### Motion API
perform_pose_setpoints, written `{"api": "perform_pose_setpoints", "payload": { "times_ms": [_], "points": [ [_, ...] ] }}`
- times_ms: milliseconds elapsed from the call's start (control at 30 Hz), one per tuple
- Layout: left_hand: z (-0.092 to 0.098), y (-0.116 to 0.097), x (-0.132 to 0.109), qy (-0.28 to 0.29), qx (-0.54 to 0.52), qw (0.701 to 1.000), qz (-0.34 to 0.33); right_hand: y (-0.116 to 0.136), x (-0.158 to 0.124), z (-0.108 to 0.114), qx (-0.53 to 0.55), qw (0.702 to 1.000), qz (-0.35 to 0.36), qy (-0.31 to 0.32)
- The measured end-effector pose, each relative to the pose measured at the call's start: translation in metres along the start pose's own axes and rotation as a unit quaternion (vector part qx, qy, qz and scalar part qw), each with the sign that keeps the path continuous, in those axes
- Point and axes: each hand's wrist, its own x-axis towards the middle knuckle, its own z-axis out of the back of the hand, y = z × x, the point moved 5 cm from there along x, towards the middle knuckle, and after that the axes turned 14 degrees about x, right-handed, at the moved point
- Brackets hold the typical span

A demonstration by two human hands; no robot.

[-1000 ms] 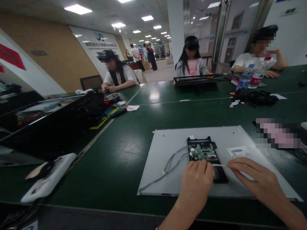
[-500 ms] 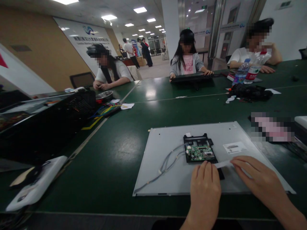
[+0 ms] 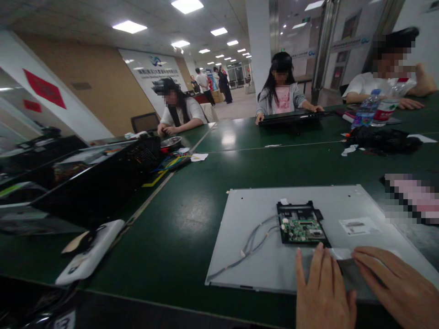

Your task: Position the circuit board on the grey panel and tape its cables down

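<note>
A grey metal panel (image 3: 260,256) is laid flat on the green table (image 3: 178,228), directly in front of the two hands. A green circuit board (image 3: 303,229) in a black frame is seated near the panel's middle, just beyond the fingertips. A pale strip of tape (image 3: 340,253) is seen between the two hands, right below the board's near edge.

Panel: light grey, matte, rectangular, with a white label (image 3: 358,225) to the right of the board. Thin grey wires (image 3: 252,242) are run from the board's left side across the panel towards its near-left corner. Board: small, densely populated, with a white connector at its left edge.

Left hand (image 3: 324,292): laid palm-down on the panel's near edge, fingers straight and slightly spread, tips almost at the board; nothing is gripped. Right hand (image 3: 394,285): laid flat as well, fingers extended leftwards, the tips pressed on the tape strip; nothing is enclosed.

Other people are seated at the far side of the table. A black open chassis (image 3: 89,183) is set at the left.
</note>
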Motion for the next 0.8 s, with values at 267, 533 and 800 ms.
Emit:
{"api": "perform_pose_setpoints", "payload": {
  "times_ms": [267, 533, 800],
  "points": [
    [-0.001, -0.001, -0.003, 0.024, -0.012, 1.000, -0.001, 0.011, 0.011, 0.004, 0.038, 0.998, -0.029, -0.037],
    [-0.009, -0.004, -0.013, 0.009, -0.022, 0.999, 0.047, 0.041, 0.023, 0.012, 0.098, 0.992, 0.022, -0.070],
    [-0.011, -0.007, -0.015, 0.011, -0.012, 0.997, 0.072, 0.041, 0.023, 0.010, 0.128, 0.988, 0.016, -0.079]
  ]
}}
